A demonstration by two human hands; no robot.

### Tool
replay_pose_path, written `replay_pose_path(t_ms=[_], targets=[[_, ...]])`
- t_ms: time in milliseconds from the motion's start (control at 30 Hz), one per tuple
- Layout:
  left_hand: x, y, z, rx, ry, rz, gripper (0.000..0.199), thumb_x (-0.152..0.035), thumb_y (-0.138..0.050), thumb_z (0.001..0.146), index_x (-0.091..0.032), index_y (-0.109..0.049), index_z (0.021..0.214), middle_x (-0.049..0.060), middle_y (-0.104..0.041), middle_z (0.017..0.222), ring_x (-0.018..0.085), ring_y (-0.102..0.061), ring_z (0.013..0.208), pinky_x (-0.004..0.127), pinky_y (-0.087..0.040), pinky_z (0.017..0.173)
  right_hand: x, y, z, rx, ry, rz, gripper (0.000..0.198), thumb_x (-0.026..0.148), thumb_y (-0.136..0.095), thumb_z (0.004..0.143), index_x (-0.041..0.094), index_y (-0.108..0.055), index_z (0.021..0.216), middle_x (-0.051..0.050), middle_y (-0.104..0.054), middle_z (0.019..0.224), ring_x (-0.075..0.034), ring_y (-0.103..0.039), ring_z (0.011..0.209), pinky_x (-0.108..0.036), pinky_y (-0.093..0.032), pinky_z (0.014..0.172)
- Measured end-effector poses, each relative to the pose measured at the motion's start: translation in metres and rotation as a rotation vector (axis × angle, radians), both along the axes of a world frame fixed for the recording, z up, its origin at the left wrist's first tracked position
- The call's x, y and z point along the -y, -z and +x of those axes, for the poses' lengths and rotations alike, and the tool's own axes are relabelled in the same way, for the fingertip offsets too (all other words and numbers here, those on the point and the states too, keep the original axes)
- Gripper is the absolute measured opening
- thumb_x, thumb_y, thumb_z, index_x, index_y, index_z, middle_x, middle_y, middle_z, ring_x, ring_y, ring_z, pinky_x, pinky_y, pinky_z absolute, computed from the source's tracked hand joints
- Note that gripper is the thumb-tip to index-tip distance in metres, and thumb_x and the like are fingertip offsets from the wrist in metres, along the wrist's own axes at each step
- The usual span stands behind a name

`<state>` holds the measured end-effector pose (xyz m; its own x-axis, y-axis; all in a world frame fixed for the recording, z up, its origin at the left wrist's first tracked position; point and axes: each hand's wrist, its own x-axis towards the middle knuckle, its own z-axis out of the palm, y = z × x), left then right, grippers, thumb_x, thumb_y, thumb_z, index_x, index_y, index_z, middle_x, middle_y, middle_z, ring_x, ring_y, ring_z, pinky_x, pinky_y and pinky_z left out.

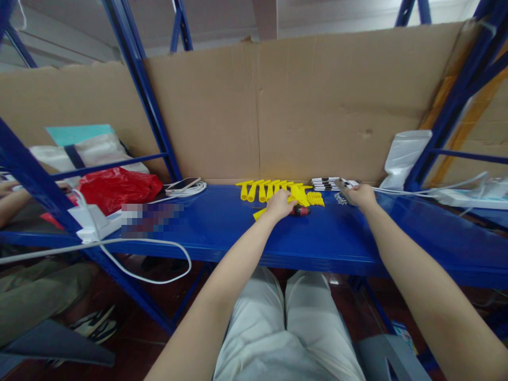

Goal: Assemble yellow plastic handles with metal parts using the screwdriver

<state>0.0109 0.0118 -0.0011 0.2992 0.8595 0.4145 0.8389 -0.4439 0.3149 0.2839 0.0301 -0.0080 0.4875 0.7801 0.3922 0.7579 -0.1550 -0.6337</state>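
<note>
My left hand [280,205] is closed around a yellow plastic part [259,214], which shows on both sides of the fingers. Just right of it lies a red-and-black tool handle [301,210], probably a screwdriver's. Behind the hand runs a row of yellow tube-shaped parts [251,191], with small yellow toothed pieces [316,199] at its right. My right hand [362,196] pinches a flat greyish strip [343,189], its kind unclear, above a heap of small silvery pieces [339,199] that look like screws. White-and-black slim pieces [323,183] lie stacked behind.
The blue shelf table [222,227] backs onto a cardboard wall [309,106]. To the left are a phone [183,183] on a coiled cable, a red plastic bag [119,188] and a white power strip [101,225]. A white pouch [407,153] leans at right. Another person sits far left.
</note>
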Motion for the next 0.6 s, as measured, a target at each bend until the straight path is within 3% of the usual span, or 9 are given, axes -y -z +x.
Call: replay_pose_path(t_ms=[67, 200, 333, 467, 600], targets=[[0.000, 0.000, 0.000, 0.004, -0.003, -0.004, 0.030, -0.031, -0.061, 0.088, -0.015, -0.071, 0.112, 0.010, -0.068, 0.121, 0.023, -0.060, 0.115, 0.031, -0.048, 0.096, 0.006, -0.007, -0.016, -0.077, -0.025, -0.029, 0.020, 0.028, -0.064, 0.075, 0.017, -0.058, 0.058, -0.003, -0.051, 0.053, -0.020, -0.057, 0.065, -0.031, -0.045, 0.063], [0.000, -0.001, 0.000, 0.011, 0.000, -0.003, 0.029, -0.031, -0.062, 0.088, -0.016, -0.071, 0.110, 0.010, -0.068, 0.119, 0.024, -0.061, 0.112, 0.032, -0.049, 0.094, 0.015, -0.014, -0.045, -0.201, -0.330, 0.100, 0.015, 0.026, -0.065, 0.072, 0.018, -0.058, 0.061, -0.001, -0.058, 0.063, -0.015, -0.053, 0.064, -0.029, -0.043, 0.066], [-0.002, 0.001, 0.000, 0.020, 0.007, -0.004, 0.028, -0.031, -0.062, 0.088, -0.015, -0.071, 0.109, 0.011, -0.069, 0.116, 0.024, -0.062, 0.111, 0.034, -0.049, 0.093, 0.016, -0.010, -0.060, -0.288, -0.571, 0.094, 0.018, 0.032, -0.069, 0.067, 0.019, -0.058, 0.061, -0.002, -0.062, 0.070, -0.015, -0.054, 0.069, -0.029, -0.043, 0.072], [-0.004, 0.003, 0.001, 0.044, 0.007, 0.006, 0.029, -0.030, -0.063, 0.087, -0.016, -0.070, 0.111, 0.011, -0.068, 0.119, 0.023, -0.061, 0.112, 0.033, -0.049, 0.095, 0.014, -0.004, -0.064, -0.273, -0.661, 0.017, 0.025, 0.039, -0.075, 0.063, 0.019, -0.059, 0.062, -0.002, -0.063, 0.071, -0.016, -0.054, 0.071, -0.029, -0.044, 0.073], [-0.003, 0.003, 0.000, 0.042, 0.028, 0.014, 0.027, -0.029, -0.063, 0.087, -0.017, -0.071, 0.109, 0.009, -0.070, 0.115, 0.022, -0.063, 0.108, 0.033, -0.050, 0.093, 0.014, -0.002, -0.065, -0.210, -0.685, -0.022, 0.021, 0.035, -0.073, 0.067, 0.019, -0.059, 0.062, -0.003, -0.066, 0.073, -0.016, -0.057, 0.073, -0.029, -0.045, 0.074]])
